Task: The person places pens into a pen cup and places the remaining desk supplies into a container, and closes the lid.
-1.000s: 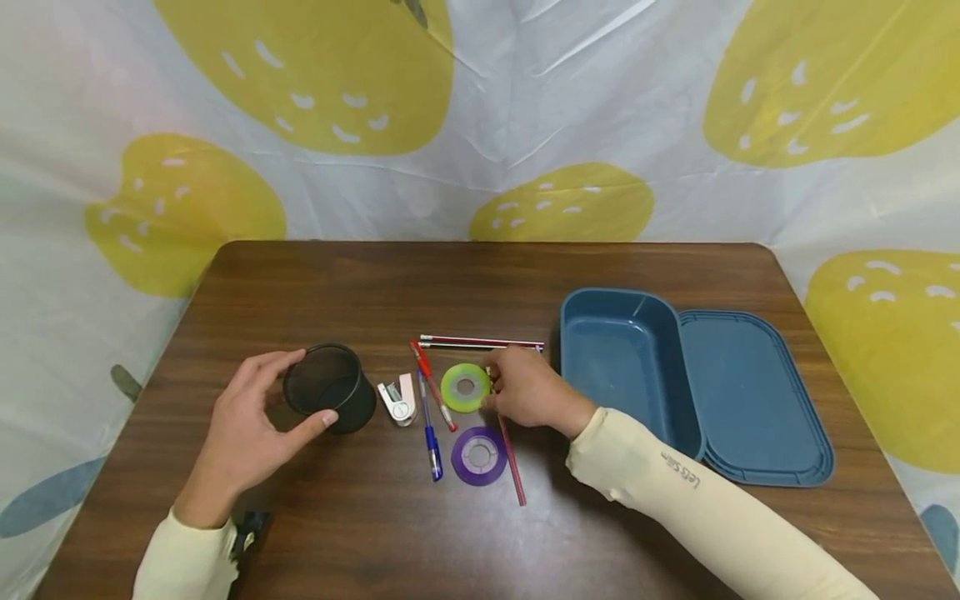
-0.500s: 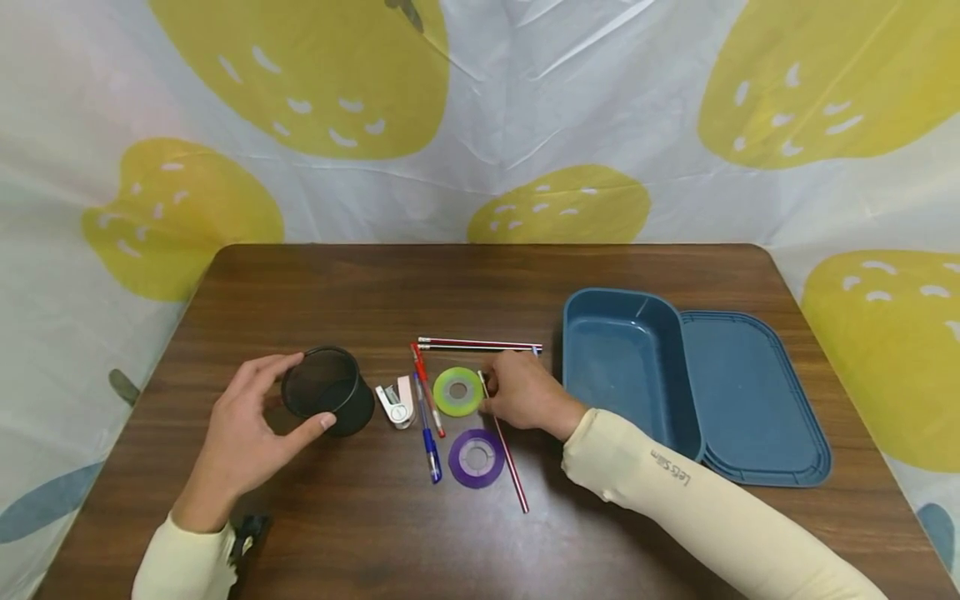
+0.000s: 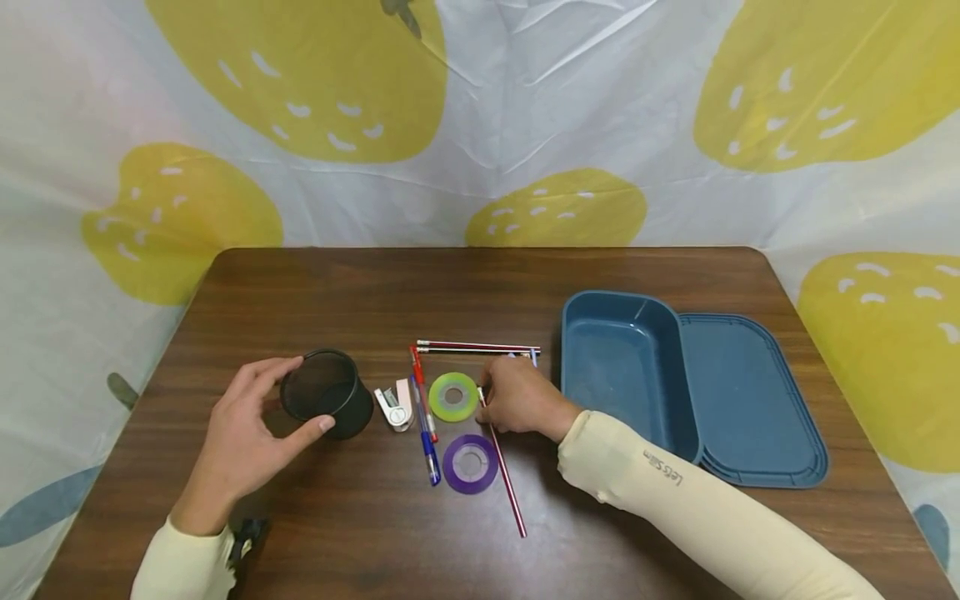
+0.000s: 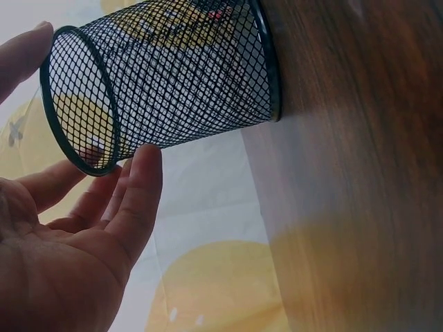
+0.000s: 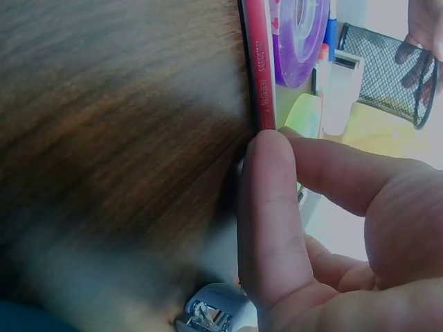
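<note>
My left hand [image 3: 251, 433] holds a black mesh pen holder [image 3: 352, 400] by the rim, thumb on one side and fingers on the other. In the left wrist view the mesh pen holder [image 4: 187, 76] stands upright on the table. My right hand [image 3: 525, 397] pinches a red striped pencil [image 3: 510, 483] near its far end, between thumb and finger in the right wrist view. Left of that hand lie a green tape roll [image 3: 442, 415] and a purple tape roll [image 3: 452, 475]. A red pen [image 3: 418, 371] lies over a blue pen [image 3: 429, 454], beside a white stapler [image 3: 397, 412].
Two pencils [image 3: 480, 346] lie crosswise beyond the right hand. On the right stand a blue plastic box [image 3: 615, 375] and its lid [image 3: 757, 400]. A grey-blue pencil sharpener [image 5: 214, 304] shows low in the right wrist view. Patterned cloth [image 3: 555, 108] hangs behind the table.
The pinched pencil has slid toward me with my right hand. The green tape roll and the red pen have shifted left, the pen now against the blue one. My left hand stays put.
</note>
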The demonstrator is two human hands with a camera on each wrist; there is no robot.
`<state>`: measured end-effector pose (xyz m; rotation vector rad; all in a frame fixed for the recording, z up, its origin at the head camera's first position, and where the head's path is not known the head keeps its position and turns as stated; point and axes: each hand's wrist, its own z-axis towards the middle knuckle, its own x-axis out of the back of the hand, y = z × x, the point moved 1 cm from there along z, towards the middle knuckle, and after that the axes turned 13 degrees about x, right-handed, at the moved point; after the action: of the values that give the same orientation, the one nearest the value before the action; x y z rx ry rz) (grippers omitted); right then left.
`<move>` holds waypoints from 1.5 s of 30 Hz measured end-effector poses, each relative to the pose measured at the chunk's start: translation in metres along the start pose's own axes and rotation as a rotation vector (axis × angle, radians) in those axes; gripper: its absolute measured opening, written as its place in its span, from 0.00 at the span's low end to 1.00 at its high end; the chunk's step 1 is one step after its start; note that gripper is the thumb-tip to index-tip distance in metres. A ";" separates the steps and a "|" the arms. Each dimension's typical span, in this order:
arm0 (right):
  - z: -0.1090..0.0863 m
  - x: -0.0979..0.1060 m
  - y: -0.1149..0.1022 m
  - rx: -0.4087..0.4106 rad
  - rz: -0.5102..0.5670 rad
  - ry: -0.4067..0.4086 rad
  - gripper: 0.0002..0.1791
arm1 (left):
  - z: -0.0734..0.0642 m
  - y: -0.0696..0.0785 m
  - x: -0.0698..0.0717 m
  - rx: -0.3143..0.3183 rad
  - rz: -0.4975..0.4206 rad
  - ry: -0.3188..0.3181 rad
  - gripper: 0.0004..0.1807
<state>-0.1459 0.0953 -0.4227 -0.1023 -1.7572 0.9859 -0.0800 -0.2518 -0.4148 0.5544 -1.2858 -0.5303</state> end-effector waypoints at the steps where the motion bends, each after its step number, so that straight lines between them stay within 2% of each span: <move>1: 0.000 -0.001 0.000 -0.005 0.009 -0.002 0.17 | 0.000 0.000 0.000 0.000 -0.005 0.001 0.44; 14: 0.001 -0.003 0.001 -0.007 0.002 -0.005 0.14 | -0.002 -0.002 -0.002 0.002 -0.026 0.002 0.44; 22: 0.000 0.002 0.001 -0.021 0.060 0.000 0.18 | -0.001 -0.001 -0.002 0.012 -0.014 -0.002 0.46; 36: -0.007 0.010 -0.004 0.038 0.152 0.034 0.20 | 0.001 -0.002 -0.001 0.020 -0.013 -0.013 0.47; 45: -0.011 0.019 -0.009 0.059 0.168 0.074 0.19 | 0.001 -0.004 -0.001 0.038 -0.032 -0.035 0.47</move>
<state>-0.1420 0.1052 -0.4014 -0.2488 -1.6711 1.1398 -0.0814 -0.2543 -0.4184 0.6002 -1.3245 -0.5447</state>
